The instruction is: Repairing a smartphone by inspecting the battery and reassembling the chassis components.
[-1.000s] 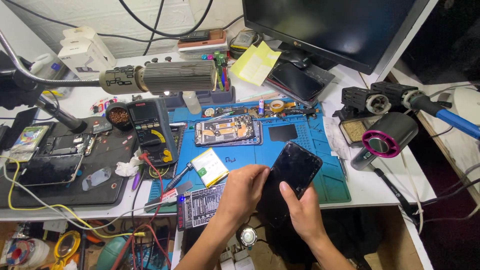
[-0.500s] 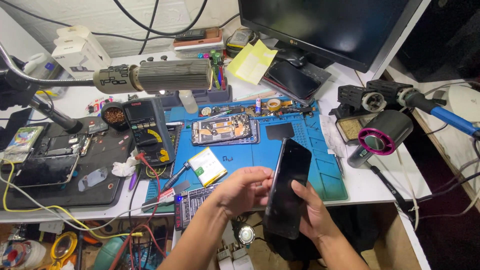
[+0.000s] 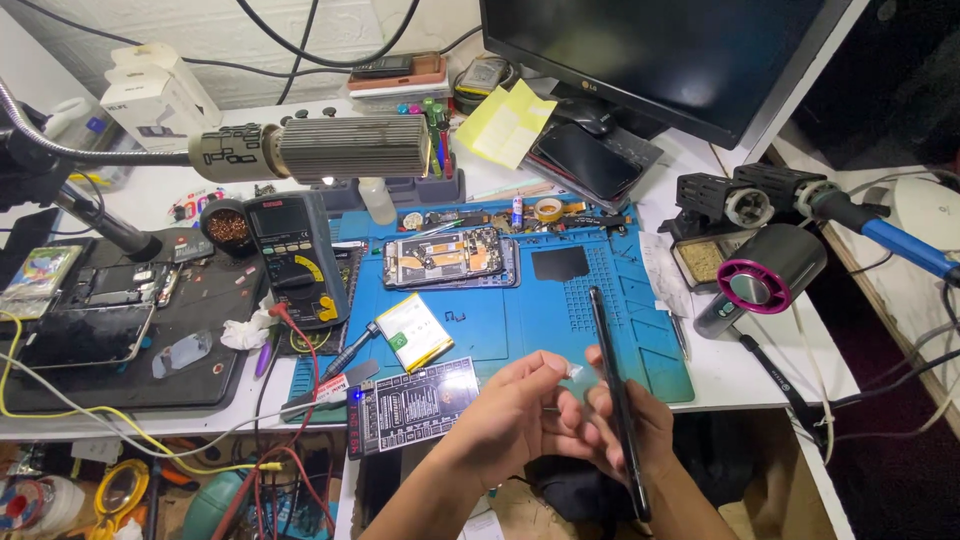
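Observation:
My right hand [image 3: 640,430] holds a thin black phone screen panel [image 3: 612,380] turned edge-on to the camera, over the front edge of the blue work mat [image 3: 520,320]. My left hand [image 3: 510,420] is right beside it, thumb and forefinger pinching a small clear tab [image 3: 573,371] at the panel's face. An opened phone body [image 3: 447,257] with its insides exposed lies on the mat farther back. A white battery with a yellow edge [image 3: 413,331] lies to the left of my hands.
A grey lamp head on a flexible arm [image 3: 330,148] hangs over a multimeter [image 3: 297,260]. A black tester board [image 3: 410,405] sits at the desk edge. A monitor [image 3: 680,50] stands behind. A pink-ringed blower [image 3: 765,270] and soldering tools [image 3: 740,200] stand right. Phones lie on a black mat [image 3: 110,330] left.
The black panel has been rotated from facing the camera to edge-on. My left hand moved from under it to pinch a small clear tab at its face.

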